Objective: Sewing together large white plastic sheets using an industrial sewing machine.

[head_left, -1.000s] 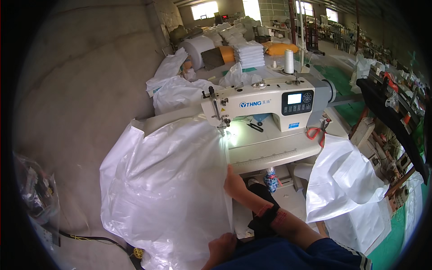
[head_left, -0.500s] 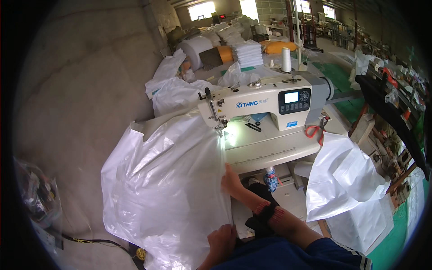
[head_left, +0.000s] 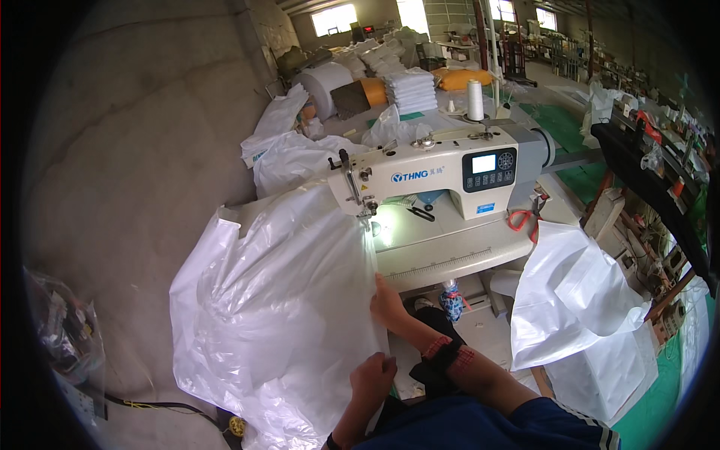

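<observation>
A large white plastic sheet (head_left: 277,315) drapes over the left side of the sewing machine (head_left: 442,169) and hangs down in front. Its right edge runs up under the lit needle area (head_left: 370,217). My right hand (head_left: 386,304) is closed on that edge, just below the table's front rim. Nearer to me, my left hand (head_left: 372,379) is curled at the same edge, its fingers closed and partly hidden. Between the hands the edge hangs fairly straight. What lies under the presser foot is too small to make out.
Red-handled scissors (head_left: 519,219) and small black snips (head_left: 422,213) lie on the machine table (head_left: 450,259). More white sheeting (head_left: 570,300) hangs at its right. A thread cone (head_left: 475,100) stands behind the machine. Folded white stacks (head_left: 412,91) sit farther back. A bare wall (head_left: 150,187) rises at left.
My left hand has moved a little up and forward along the sheet's edge. My right hand has stayed nearly in place at the edge.
</observation>
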Motion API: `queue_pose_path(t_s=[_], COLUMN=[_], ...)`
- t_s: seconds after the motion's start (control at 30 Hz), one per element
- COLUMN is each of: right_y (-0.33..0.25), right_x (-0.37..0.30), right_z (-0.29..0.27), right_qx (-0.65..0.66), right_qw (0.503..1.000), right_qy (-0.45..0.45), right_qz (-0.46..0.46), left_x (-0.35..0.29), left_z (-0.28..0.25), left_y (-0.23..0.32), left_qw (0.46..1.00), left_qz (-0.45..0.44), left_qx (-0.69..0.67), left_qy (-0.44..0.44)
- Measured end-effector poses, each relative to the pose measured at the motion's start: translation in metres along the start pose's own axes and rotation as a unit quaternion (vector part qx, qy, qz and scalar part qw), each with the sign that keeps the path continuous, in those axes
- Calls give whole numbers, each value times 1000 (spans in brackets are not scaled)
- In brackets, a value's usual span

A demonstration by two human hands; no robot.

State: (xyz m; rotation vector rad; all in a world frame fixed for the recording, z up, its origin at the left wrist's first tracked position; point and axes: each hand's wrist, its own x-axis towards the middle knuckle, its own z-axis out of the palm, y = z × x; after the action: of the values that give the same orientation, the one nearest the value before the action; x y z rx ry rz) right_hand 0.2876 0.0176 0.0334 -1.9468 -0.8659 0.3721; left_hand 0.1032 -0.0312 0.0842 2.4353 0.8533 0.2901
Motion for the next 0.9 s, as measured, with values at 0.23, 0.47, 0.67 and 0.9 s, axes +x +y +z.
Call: queue_pose_path(t_s=[0.23, 0.47, 0.67, 0.9], right_y=[3, 1, -29, -34], right_x=[4, 7, 8, 14], right_z=[6, -7, -22, -22], right_qx=[3, -49, -134, -221], right_qw=[1000, 998, 990, 973], right_qy=[5, -24, -54, -59], right_qz=[-2, -14, 6, -20], left_x=[19, 92, 143, 195], left_z=[4, -37, -77, -95], left_y=[-6, -101, -182, -186], left_qw=[998, 959, 956, 954], left_qz=[11, 70, -57, -97], left_qx=[-54, 81, 230, 248], left_qy=[9, 263, 170, 135])
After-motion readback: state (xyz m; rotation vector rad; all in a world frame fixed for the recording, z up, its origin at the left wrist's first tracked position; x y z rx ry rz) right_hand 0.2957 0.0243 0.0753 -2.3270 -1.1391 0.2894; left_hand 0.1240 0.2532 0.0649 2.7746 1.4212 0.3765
